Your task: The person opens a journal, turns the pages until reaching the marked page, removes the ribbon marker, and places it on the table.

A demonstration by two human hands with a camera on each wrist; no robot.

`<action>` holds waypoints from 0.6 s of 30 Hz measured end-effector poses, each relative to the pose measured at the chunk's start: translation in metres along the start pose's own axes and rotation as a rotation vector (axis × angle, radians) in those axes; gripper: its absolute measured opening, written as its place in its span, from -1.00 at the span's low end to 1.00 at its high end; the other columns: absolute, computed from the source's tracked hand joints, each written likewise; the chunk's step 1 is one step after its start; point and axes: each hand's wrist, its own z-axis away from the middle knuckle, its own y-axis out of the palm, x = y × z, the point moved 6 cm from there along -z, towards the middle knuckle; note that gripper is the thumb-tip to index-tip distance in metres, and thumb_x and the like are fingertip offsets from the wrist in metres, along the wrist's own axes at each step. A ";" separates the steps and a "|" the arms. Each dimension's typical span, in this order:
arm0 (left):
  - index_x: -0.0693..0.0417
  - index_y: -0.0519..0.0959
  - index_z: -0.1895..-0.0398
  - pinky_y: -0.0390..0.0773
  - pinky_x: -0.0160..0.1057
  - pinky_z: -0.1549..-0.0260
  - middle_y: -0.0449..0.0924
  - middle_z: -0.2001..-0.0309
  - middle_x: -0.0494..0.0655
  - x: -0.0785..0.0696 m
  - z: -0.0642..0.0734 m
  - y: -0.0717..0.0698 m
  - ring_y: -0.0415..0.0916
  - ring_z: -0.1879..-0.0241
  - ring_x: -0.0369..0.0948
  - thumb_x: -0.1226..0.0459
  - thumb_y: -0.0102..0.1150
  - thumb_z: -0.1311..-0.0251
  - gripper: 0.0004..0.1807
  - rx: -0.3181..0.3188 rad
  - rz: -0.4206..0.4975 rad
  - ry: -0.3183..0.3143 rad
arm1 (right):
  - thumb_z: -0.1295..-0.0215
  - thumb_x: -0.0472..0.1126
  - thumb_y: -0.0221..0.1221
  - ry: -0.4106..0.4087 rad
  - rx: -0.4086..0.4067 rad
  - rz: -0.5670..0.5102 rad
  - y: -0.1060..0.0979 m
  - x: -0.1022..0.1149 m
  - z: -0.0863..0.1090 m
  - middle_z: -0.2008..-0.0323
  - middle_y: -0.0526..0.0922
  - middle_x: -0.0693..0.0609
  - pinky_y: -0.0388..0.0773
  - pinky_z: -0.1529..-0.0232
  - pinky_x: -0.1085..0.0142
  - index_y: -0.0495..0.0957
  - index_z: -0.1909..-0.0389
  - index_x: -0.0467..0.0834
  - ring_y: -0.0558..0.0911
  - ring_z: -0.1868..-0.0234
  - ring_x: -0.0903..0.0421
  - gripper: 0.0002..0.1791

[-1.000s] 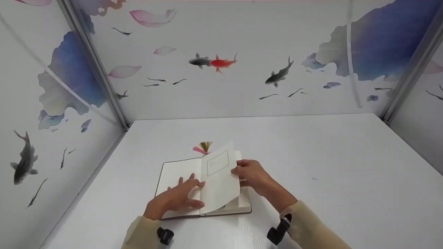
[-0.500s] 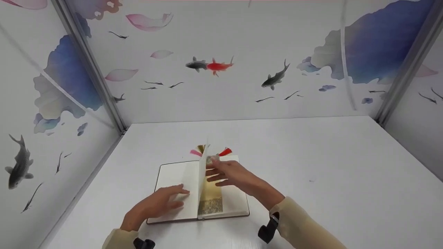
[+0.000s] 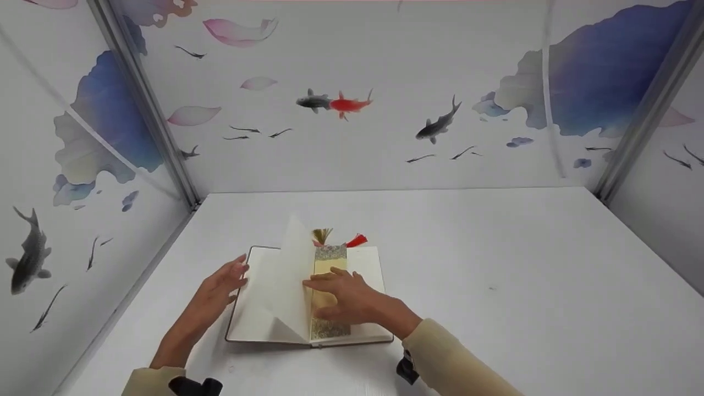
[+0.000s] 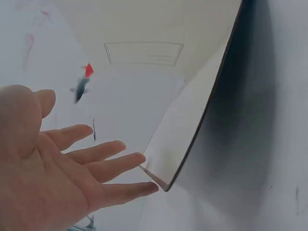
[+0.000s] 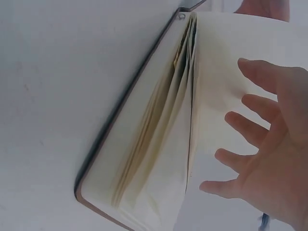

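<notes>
An open notebook [image 3: 366, 268] lies on the white table, its cover dark-edged. One leaf [image 3: 294, 258] stands partly raised over the left side; the left wrist view shows a printed box [image 4: 144, 54] on it. On the right-hand page lies a gold bookmark [image 3: 329, 265] with dark patterned ends. My right hand [image 3: 355, 300] is above the bookmark, fingers spread, fingertips by the raised leaf; contact is unclear. My left hand [image 3: 212, 294] is beside the notebook's left edge, fingers extended and palm empty in the left wrist view. I cannot tell whether its fingertips touch the cover.
A brownish-gold tassel [image 3: 322, 235] and a red tassel [image 3: 357, 240] stick out past the notebook's far edge. White panels printed with fish and petals enclose the table [image 3: 495, 236] at the back and sides. Both wrists wear black cameras.
The leaf has swung from right to left, uncovering the gold bookmark and the red tassel. My right hand has moved left with it. My left hand has left the page for the notebook's left edge.
</notes>
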 end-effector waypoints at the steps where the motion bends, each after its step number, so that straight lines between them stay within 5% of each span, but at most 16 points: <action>1: 0.10 0.05 -0.59 0.17 0.32 -0.41 0.16 -0.53 0.25 -0.002 0.000 -0.002 0.16 -0.51 0.20 0.02 -0.29 -0.61 -0.37 -0.012 0.036 0.004 | -0.39 -0.03 0.23 0.018 0.009 0.019 0.003 0.000 -0.001 -0.48 0.37 0.07 0.02 -0.44 -0.39 0.32 -0.48 0.11 0.15 -0.58 -0.20 -0.35; 4: 0.06 0.06 -0.59 0.16 0.27 -0.44 0.19 -0.53 0.19 -0.010 0.000 -0.006 0.17 -0.52 0.14 0.04 -0.23 -0.60 -0.38 -0.056 0.092 0.032 | -0.38 0.03 0.22 0.069 0.041 0.051 0.011 -0.001 -0.004 -0.50 0.33 0.16 -0.08 -0.48 -0.38 0.29 -0.49 0.21 0.09 -0.60 -0.17 -0.33; 7: 0.06 0.11 -0.57 0.18 0.21 -0.45 0.23 -0.52 0.17 -0.017 0.000 -0.005 0.16 -0.53 0.11 0.04 -0.15 -0.57 -0.38 -0.095 0.040 0.064 | -0.39 0.10 0.20 0.089 0.104 0.080 0.017 -0.002 -0.004 -0.53 0.26 0.22 -0.13 -0.49 -0.37 0.23 -0.51 0.25 0.03 -0.62 -0.17 -0.30; 13: 0.10 0.27 -0.50 0.21 0.17 -0.45 0.27 -0.50 0.15 -0.021 0.000 0.014 0.12 -0.54 0.12 0.08 0.05 -0.48 -0.38 -0.039 -0.216 0.097 | -0.37 0.19 0.19 0.112 0.248 0.115 0.025 -0.004 -0.003 -0.59 0.06 0.32 -0.13 -0.50 -0.36 0.10 -0.55 0.32 -0.06 -0.64 -0.18 -0.22; 18: 0.09 0.49 -0.34 -0.14 0.56 -0.34 0.24 -0.48 0.27 -0.013 -0.001 0.028 -0.09 -0.53 0.36 0.10 0.19 -0.37 -0.48 0.025 -0.484 -0.012 | -0.39 0.22 0.14 0.095 0.292 0.186 0.026 -0.004 -0.007 -0.61 -0.05 0.33 -0.14 -0.48 -0.39 0.02 -0.57 0.34 -0.10 -0.63 -0.21 -0.20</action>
